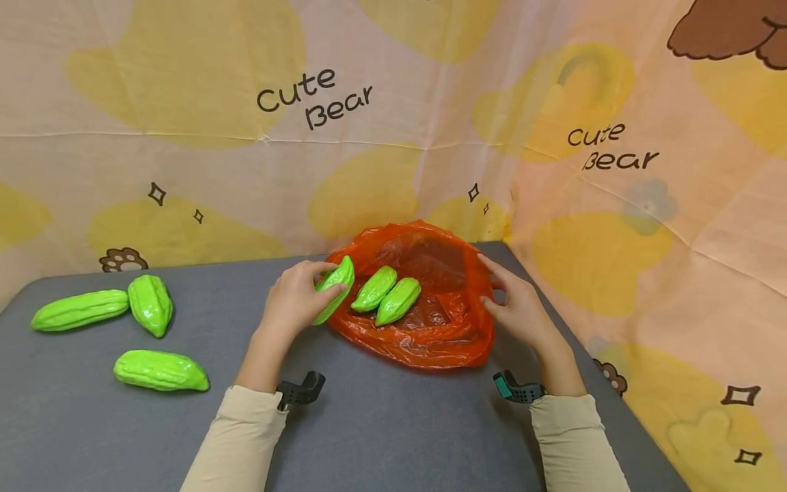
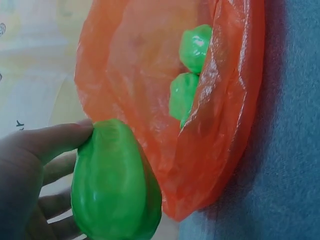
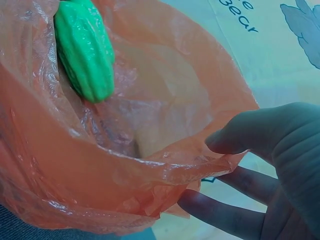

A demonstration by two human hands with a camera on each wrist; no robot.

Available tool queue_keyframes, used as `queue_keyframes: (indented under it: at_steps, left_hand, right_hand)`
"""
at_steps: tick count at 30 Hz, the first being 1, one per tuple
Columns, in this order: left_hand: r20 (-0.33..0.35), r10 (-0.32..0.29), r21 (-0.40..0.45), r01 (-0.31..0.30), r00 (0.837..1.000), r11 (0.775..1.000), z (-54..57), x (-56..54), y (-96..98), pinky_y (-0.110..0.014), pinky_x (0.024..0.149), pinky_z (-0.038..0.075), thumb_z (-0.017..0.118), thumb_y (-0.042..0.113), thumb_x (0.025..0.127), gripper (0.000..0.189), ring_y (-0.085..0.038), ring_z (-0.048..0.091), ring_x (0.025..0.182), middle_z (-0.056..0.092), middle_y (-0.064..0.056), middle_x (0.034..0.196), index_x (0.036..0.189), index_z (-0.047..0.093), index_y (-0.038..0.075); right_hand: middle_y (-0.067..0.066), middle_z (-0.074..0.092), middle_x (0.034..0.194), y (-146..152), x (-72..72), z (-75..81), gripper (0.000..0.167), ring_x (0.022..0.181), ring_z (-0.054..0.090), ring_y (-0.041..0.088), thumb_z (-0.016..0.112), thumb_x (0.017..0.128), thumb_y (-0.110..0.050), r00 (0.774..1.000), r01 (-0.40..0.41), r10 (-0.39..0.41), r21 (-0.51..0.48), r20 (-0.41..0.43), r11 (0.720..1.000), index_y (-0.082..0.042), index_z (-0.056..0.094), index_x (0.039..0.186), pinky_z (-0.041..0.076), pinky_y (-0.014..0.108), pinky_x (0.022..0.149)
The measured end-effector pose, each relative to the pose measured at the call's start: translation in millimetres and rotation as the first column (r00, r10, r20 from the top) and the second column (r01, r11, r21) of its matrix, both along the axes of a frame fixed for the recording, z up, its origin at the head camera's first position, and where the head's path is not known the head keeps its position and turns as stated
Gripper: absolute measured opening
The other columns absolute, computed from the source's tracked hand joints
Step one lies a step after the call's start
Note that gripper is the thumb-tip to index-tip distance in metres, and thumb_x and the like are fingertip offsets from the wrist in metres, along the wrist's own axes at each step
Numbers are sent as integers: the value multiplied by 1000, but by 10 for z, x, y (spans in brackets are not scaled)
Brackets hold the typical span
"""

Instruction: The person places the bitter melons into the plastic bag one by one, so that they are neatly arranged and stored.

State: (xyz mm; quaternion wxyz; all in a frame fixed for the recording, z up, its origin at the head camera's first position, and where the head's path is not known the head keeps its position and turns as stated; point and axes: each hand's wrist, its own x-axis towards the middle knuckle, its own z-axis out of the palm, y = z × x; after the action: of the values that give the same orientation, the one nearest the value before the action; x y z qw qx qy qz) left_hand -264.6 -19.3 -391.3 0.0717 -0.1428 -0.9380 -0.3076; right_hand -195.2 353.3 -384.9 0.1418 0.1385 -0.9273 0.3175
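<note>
My left hand [image 1: 289, 301] grips a bright green, ridged bitter gourd [image 1: 343, 275] at the left rim of a red plastic bag [image 1: 424, 345]. The left wrist view shows this gourd [image 2: 117, 185] between thumb and fingers, close beside the bag's mouth. Two more gourds lie side by side inside the bag, the left one [image 1: 375, 288] and the right one [image 1: 398, 301]. At the bag's right rim my right hand [image 1: 522, 307] pinches the plastic. In the right wrist view the thumb is inside the rim and the fingers are outside.
Three more green gourds lie on the grey table [image 1: 393, 430] at the left: a long one [image 1: 80, 311], a short one [image 1: 150, 305] touching its end, and one [image 1: 161, 370] nearer the front. A printed cloth [image 1: 215, 102] hangs behind the table and along its right side.
</note>
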Motion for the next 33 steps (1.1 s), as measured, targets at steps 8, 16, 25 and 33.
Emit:
queue_keyframes:
  at_steps: [8,16,25,33]
  left_hand:
    - [44,-6,65,3,999,998,2,6,63,-38,69,47,73,47,90,47,-25,65,89,73,-7,103,131,69,24]
    - [40,-74,115,69,997,991,-1,21,116,-46,82,52,75,40,89,47,-30,66,99,71,-9,125,132,68,22]
    - [46,-97,125,91,994,988,5,37,158,-51,90,52,75,37,90,51,-34,65,111,67,-11,132,137,65,19]
    - [27,-111,129,107,993,986,6,49,188,-50,91,53,75,37,90,52,-34,66,112,67,-11,131,137,65,16]
  right_hand:
    - [20,51,151,2,3,3,75,111,67,43,68,89,5,1000,-6,6,2,-3,1000,-13,40,156,45,25,46]
    - [19,50,152,0,9,0,78,112,67,42,69,87,6,1000,1,-1,12,16,1000,-14,39,157,55,23,58]
    - [19,50,152,5,5,-1,79,112,67,42,69,87,5,1000,1,-1,24,13,1000,-14,38,157,53,24,55]
    - [19,51,152,-17,-6,-2,80,111,67,41,70,87,5,1000,7,-7,35,1,999,-15,38,157,51,24,54]
